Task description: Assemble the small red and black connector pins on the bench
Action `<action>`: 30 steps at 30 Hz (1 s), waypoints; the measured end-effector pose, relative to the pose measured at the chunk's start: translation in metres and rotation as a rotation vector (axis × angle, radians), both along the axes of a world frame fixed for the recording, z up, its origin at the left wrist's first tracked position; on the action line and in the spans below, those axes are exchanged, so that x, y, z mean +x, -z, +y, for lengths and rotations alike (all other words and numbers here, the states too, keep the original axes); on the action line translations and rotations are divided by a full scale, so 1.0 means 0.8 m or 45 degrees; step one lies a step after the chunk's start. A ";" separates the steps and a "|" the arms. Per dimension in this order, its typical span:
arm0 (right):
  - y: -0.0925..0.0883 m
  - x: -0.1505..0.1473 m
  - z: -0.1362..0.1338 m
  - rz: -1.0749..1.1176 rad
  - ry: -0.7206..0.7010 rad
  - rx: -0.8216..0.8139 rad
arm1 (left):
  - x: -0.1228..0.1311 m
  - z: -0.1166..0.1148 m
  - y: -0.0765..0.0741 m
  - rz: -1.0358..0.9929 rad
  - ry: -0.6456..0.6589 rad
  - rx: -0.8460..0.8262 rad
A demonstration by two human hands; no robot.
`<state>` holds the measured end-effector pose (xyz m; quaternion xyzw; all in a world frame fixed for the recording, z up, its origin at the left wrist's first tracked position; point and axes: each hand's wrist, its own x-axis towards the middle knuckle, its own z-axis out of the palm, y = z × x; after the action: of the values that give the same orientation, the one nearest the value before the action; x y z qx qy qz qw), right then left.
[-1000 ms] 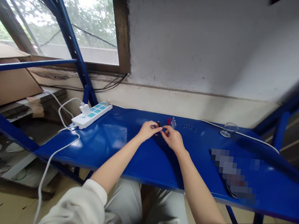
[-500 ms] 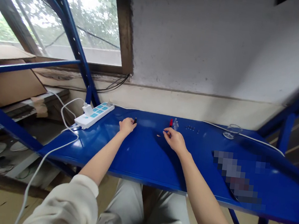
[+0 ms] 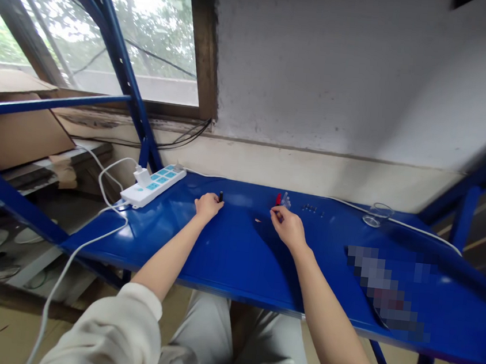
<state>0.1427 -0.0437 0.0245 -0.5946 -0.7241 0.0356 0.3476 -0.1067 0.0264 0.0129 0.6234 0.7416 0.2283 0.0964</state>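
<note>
On the left part of the blue table, my left hand [image 3: 208, 207] is closed around a small black cylinder [image 3: 221, 196], whose top stands up past the fingers. My right hand [image 3: 288, 226] hovers over the table further right, thumb and fingertips pinched together; whatever is between them is too small or hidden to tell. Just beyond those fingertips stands a small red piece [image 3: 278, 198], partly covered by the hand. Beside it are several small clear pieces [image 3: 285, 198]. A tiny pale scrap [image 3: 258, 220] lies on the table between both hands.
Several tiny dark pieces [image 3: 309, 208] lie right of the clear ones. A clear glass cup [image 3: 371, 220] stands at the back right, near a white cable [image 3: 420, 231]. A white power strip [image 3: 139, 195] sits at the left. A pixelated dark object [image 3: 381, 289] lies front right.
My right hand has moved slightly to the right, nearer the red piece, fingers still pinched. My left hand has barely shifted and keeps the black cylinder.
</note>
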 end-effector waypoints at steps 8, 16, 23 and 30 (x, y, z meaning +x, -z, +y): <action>0.002 0.008 0.003 -0.166 0.075 -0.179 | 0.003 -0.004 -0.001 -0.014 -0.014 -0.037; -0.002 0.019 0.005 -0.261 0.356 -0.449 | 0.013 -0.043 -0.034 0.032 0.013 0.070; -0.003 0.025 0.006 -0.236 0.485 -0.555 | 0.103 -0.067 -0.049 -0.059 0.594 0.491; -0.001 0.025 0.007 -0.219 0.524 -0.597 | 0.175 -0.063 -0.013 0.009 0.762 0.480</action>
<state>0.1629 -0.0381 0.0253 -0.7933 -0.5874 0.0802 0.1386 0.0335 -0.0238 0.0236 0.8208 0.4710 0.3206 0.0398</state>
